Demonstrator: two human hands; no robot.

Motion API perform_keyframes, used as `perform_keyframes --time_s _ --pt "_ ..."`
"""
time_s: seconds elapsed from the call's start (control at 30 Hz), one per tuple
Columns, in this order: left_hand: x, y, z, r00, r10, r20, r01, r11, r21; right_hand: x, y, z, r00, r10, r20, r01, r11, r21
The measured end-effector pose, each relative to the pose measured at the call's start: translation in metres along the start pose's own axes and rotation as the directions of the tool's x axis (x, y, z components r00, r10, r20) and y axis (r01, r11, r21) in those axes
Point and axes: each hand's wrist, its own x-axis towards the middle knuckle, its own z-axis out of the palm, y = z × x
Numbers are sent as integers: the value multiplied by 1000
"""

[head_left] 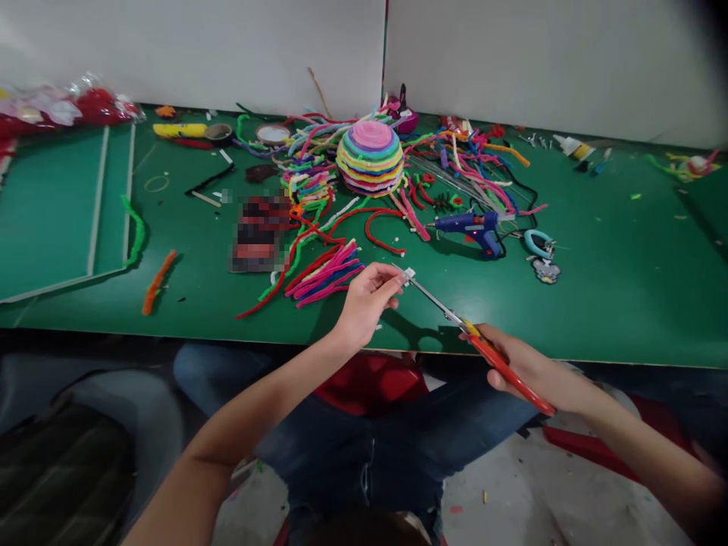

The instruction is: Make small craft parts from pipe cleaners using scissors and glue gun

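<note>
Left hand (367,299) reaches out over the near edge of the table (614,303), thumb and fingertips pinched on a small white bit (408,273). The bit sits just above the table, right of a bundle of pink and red pipe cleaners (327,277).

Right hand (528,371) is closed around the red handles of the scissors (455,317), low and off the table edge. The blades slant up and left, with the tip at the white bit. Cannot tell whether the blades grip it.

Further back: a blue glue gun (475,227) lies on its side, with a teal tool (538,243) just right of it. A striped dome (369,158) sits amid loose pipe cleaners. An orange pipe cleaner (158,282) lies alone at left, near a green board (51,205).
</note>
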Motion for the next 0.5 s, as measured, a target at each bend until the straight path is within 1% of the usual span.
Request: perform_keyframes --time_s 0.07,0.23,0.33,0.4,0.43,0.5 --pt "0 0 0 1000 9 0 -9 1000 5 1 0 1 1000 14 12 -14 999 44" --pt "-1 0 2 1000 20 -2 -20 1000 19 3 8 4 999 -31 9 30 994 105" --pt "0 0 3 1000 -2 -4 2 999 33 1 8 6 1000 24 7 -25 996 80" --pt "1 -1 2 998 -67 -13 68 996 62 1 4 9 996 80 27 -80 997 22" --pt "2 -1 1 993 -119 -22 120 989 84 1 2 10 994 106 39 -106 994 0" --pt "6 1 -1 970 -237 -58 244 959 143 3 -2 14 983 172 66 -171 985 -14"
